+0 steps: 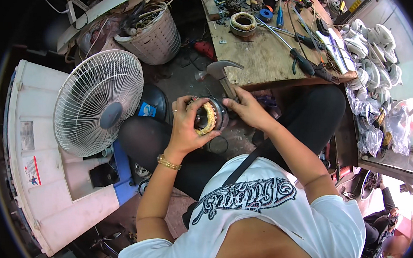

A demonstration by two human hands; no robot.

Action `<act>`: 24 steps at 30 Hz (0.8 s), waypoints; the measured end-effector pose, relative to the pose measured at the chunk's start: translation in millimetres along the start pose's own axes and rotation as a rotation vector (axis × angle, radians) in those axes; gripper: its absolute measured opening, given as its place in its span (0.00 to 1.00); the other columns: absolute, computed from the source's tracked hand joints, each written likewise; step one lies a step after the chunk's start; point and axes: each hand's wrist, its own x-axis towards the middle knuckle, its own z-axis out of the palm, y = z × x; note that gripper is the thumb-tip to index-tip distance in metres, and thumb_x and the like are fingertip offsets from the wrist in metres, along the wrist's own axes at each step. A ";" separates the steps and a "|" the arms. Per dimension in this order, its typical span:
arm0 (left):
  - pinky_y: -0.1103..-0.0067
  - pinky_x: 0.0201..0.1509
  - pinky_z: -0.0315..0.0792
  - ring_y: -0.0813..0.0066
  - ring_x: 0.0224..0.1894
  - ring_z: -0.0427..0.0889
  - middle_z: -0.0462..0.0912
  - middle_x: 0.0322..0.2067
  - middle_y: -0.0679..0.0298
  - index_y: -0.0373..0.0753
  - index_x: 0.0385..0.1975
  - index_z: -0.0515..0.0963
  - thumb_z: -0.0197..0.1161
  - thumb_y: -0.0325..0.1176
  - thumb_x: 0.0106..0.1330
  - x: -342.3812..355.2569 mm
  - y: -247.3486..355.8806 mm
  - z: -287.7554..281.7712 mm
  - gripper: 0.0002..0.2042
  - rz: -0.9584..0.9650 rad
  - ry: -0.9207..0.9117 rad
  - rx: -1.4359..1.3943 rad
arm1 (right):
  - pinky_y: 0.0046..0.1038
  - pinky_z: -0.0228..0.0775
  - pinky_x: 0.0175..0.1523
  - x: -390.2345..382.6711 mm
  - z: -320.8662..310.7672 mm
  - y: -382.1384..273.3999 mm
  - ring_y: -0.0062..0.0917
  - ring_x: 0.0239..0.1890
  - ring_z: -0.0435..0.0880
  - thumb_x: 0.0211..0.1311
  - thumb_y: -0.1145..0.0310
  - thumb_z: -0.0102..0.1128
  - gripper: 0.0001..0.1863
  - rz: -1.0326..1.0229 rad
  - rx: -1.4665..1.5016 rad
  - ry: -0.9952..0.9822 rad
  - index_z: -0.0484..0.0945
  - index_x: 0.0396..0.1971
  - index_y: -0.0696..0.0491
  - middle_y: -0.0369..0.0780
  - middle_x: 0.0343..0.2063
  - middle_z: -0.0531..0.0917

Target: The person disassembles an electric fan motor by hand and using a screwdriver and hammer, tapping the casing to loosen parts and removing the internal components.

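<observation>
My left hand (185,125) wraps around a round motor stator (209,117) with yellowish windings, held between my knees. A gold bracelet sits on that wrist. My right hand (248,108) grips the wooden handle of a hammer (223,70), whose steel head points up and left above the stator. The right hand's fingers also touch the stator's metal rim.
A wooden workbench (258,55) ahead carries a second wound stator (243,22), screwdrivers (301,59) and pliers. A white fan (98,102) stands at left beside a white appliance casing (38,158). A perforated white tub (156,35) sits behind. Fan blades (372,48) are stacked at right.
</observation>
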 end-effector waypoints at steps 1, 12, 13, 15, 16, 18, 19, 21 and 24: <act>0.58 0.63 0.65 0.49 0.56 0.69 0.71 0.52 0.49 0.42 0.60 0.75 0.79 0.59 0.45 2.9 1.9 6.7 0.43 -0.004 0.006 0.031 | 0.34 0.75 0.37 3.0 -20.2 9.8 0.29 0.32 0.83 0.70 0.61 0.65 0.19 -0.303 -0.542 0.159 0.76 0.49 0.60 0.48 0.31 0.82; 0.59 0.56 0.69 0.50 0.52 0.71 0.72 0.49 0.50 0.43 0.55 0.79 0.84 0.49 0.39 10.5 0.5 16.7 0.39 -0.110 0.105 0.251 | 0.46 0.73 0.37 -70.0 -7.4 -21.8 0.53 0.34 0.83 0.69 0.65 0.61 0.11 -0.255 -0.906 0.204 0.76 0.44 0.56 0.53 0.29 0.83; 0.59 0.56 0.70 0.50 0.52 0.71 0.72 0.49 0.50 0.43 0.55 0.79 0.84 0.49 0.38 9.5 2.0 17.4 0.39 -0.114 0.096 0.264 | 0.46 0.73 0.38 -67.6 -7.3 -25.7 0.53 0.35 0.83 0.69 0.65 0.61 0.11 -0.196 -0.924 0.198 0.76 0.44 0.56 0.53 0.30 0.83; 0.59 0.55 0.70 0.50 0.53 0.71 0.72 0.49 0.51 0.43 0.55 0.79 0.84 0.49 0.39 7.2 1.0 18.4 0.39 -0.123 0.099 0.262 | 0.45 0.73 0.38 -64.5 -11.9 -38.7 0.51 0.35 0.83 0.70 0.65 0.60 0.11 -0.218 -0.911 0.210 0.76 0.44 0.56 0.53 0.29 0.83; 0.59 0.55 0.70 0.50 0.53 0.71 0.72 0.49 0.51 0.43 0.55 0.79 0.84 0.50 0.39 5.0 -0.7 17.4 0.39 -0.133 0.103 0.266 | 0.44 0.73 0.37 -65.2 -11.0 -61.6 0.49 0.33 0.84 0.71 0.65 0.59 0.10 -0.302 -0.878 0.221 0.76 0.43 0.56 0.52 0.29 0.83; 0.59 0.55 0.70 0.50 0.52 0.71 0.72 0.49 0.51 0.43 0.55 0.79 0.84 0.49 0.39 3.8 -1.1 16.6 0.39 -0.144 0.107 0.283 | 0.42 0.73 0.35 -75.8 -9.7 -109.1 0.46 0.30 0.84 0.71 0.66 0.58 0.11 -0.604 -0.948 0.323 0.77 0.41 0.59 0.50 0.26 0.83; 0.59 0.55 0.70 0.50 0.52 0.71 0.72 0.49 0.51 0.43 0.55 0.79 0.84 0.49 0.40 3.4 -1.0 16.6 0.38 -0.149 0.107 0.290 | 0.41 0.73 0.34 -80.8 -11.6 -117.5 0.44 0.29 0.83 0.71 0.66 0.58 0.11 -0.728 -1.003 0.394 0.77 0.41 0.60 0.49 0.26 0.82; 0.59 0.54 0.71 0.50 0.52 0.71 0.72 0.49 0.51 0.44 0.55 0.79 0.84 0.49 0.39 9.7 2.6 18.0 0.38 -0.135 0.125 0.296 | 0.40 0.70 0.32 -84.9 -23.4 -73.1 0.44 0.26 0.79 0.68 0.64 0.62 0.13 -0.904 -1.206 0.569 0.76 0.41 0.60 0.48 0.28 0.81; 0.62 0.53 0.70 0.51 0.50 0.73 0.74 0.48 0.51 0.42 0.51 0.80 0.81 0.46 0.47 22.5 2.0 9.3 0.31 -0.110 0.223 0.268 | 0.48 0.74 0.39 -70.2 -16.4 -33.6 0.57 0.35 0.84 0.71 0.68 0.58 0.12 -0.415 -1.053 0.258 0.74 0.46 0.60 0.56 0.28 0.82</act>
